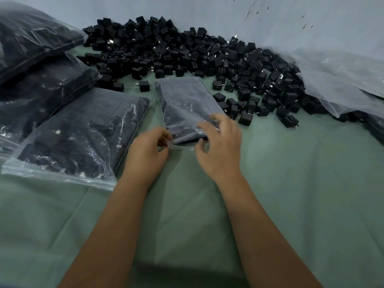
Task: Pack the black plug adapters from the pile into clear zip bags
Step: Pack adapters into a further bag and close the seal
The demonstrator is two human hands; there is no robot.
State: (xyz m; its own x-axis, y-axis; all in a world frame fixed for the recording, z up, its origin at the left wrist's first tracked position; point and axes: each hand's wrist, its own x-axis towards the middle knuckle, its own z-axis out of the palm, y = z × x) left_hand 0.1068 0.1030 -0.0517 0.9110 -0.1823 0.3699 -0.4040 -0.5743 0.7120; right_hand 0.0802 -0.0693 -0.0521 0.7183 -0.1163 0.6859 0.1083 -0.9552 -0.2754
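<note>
A clear zip bag [182,104] filled with black plug adapters lies on the green cloth in front of me, its mouth toward me. My left hand [147,150] pinches the near left corner of the bag's zip edge. My right hand [220,144] holds the same edge further right, fingers curled over the top film; it is motion-blurred. A large pile of loose black plug adapters [187,53] stretches behind and to the right of the bag.
Three filled zip bags sit at the left: one flat [79,134] beside the bag I hold, two stacked [37,65] behind it. A crumpled clear plastic sheet [340,80] covers the pile's right end. A pale wall [207,11] backs the green cloth [291,183].
</note>
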